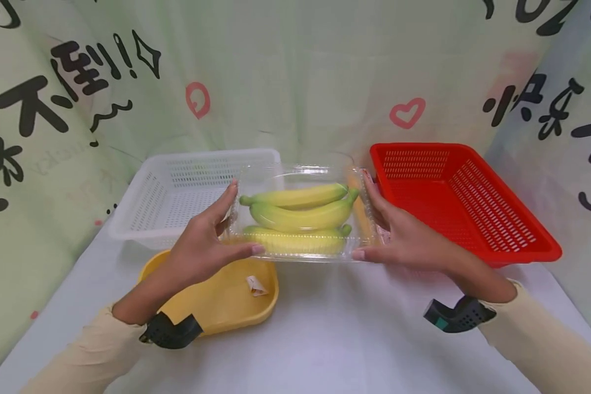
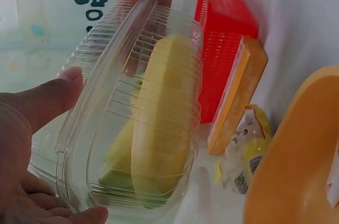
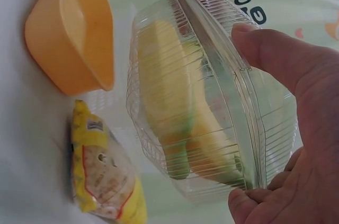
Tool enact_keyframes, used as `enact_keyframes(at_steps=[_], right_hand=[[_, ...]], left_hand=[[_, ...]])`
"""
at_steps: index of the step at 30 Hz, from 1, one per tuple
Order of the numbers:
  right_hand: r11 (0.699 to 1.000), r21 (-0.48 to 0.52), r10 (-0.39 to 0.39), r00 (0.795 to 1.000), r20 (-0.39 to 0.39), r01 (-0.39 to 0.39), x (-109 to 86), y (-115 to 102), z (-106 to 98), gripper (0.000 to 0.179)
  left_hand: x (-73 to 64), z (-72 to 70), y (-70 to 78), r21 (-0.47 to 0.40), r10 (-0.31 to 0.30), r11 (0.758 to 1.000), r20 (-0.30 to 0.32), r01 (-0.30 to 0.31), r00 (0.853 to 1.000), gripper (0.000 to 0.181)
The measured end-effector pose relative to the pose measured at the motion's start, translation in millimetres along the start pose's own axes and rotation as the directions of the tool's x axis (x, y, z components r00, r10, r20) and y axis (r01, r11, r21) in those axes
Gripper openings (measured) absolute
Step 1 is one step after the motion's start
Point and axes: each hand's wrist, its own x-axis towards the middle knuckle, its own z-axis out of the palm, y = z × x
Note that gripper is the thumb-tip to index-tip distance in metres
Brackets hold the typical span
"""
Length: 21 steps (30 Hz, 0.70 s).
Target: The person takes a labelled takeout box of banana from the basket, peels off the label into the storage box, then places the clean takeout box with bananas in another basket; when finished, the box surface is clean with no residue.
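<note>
A clear plastic clamshell container [image 1: 305, 256] is held up above the table between both hands, its lid closed in the wrist views. Through the plastic show three yellow-green bananas [image 1: 302, 216]. My left hand [image 1: 202, 243] grips the container's left end, with the thumb along the rim in the left wrist view. At the opposite end my right hand [image 1: 399, 235] holds on, its thumb on the lid's edge and its other fingers lower down in the right wrist view.
Behind to the left stands a white basket [image 1: 123, 224], and to the right a red basket [image 1: 512, 249]. A yellow tub [image 1: 212, 306] holds a small paper scrap [image 1: 256, 286]. Beyond the container are an orange box [image 2: 241, 94] and a yellow-and-clear packet [image 3: 108, 176].
</note>
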Motion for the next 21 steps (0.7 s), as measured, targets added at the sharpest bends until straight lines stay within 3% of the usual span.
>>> enact_keyframes(at_steps=[12,17,21], right_hand=[[0.995,-0.039,0.089,0.995,0.05,-0.087,34.4,-7.3,-3.1,0.115],[0.993,-0.05,0.11,0.99,0.091,-0.105,56.3,-7.6,2.5,0.117],[0.996,0.009,0.087,0.991,0.104,-0.089,74.9,-9.7,6.2,0.117]], left_hand=[[15.3,-26.4,-11.9,0.083,-0.104,0.991,0.011,0.103,0.995,0.106],[18.4,-40.6,-22.1,0.117,-0.096,0.988,-0.009,0.096,0.995,0.103],[20.0,-53.1,-26.9,0.147,-0.108,0.983,-0.027,0.111,0.994,0.103]])
